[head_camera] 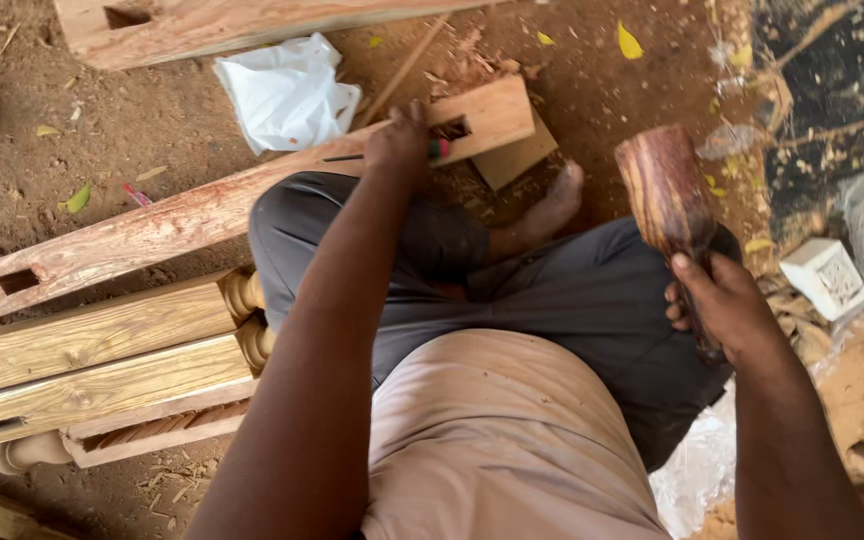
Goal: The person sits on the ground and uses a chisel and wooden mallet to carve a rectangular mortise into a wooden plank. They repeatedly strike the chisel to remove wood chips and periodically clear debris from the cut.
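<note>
- Reddish-brown timber beam (202, 215), long and squared, lies aslant on the dirt floor (132, 120) and runs under the seated person's left knee; a rectangular mortise is cut near its far end and another near its low left end.
- Grey trousers (592, 300) cover the person's folded legs, and a bare foot (557, 205) rests on the ground just beside the beam's far end.
- Pale squared posts with turned ends (92, 370) lie stacked beside the left knee, near the beam's lower stretch.
- Another rough reddish plank (212, 25) lies along the top edge, well apart from the hands.
- White crumpled plastic bag (287, 95) sits on the dirt between that plank and the beam.
- Dark striped wooden mallet (664, 195), thick and cylindrical, stands raised over the right knee, apart from the beam.
- Right hand (717, 300) is wrapped tightly round the mallet's handle.
- Left hand (399, 145) is closed on a chisel with a red and green handle (439, 149), which sits at the mortise in the beam's far end.
- Small white carved block (825, 278) lies on the rubble to the right of the mallet hand.
</note>
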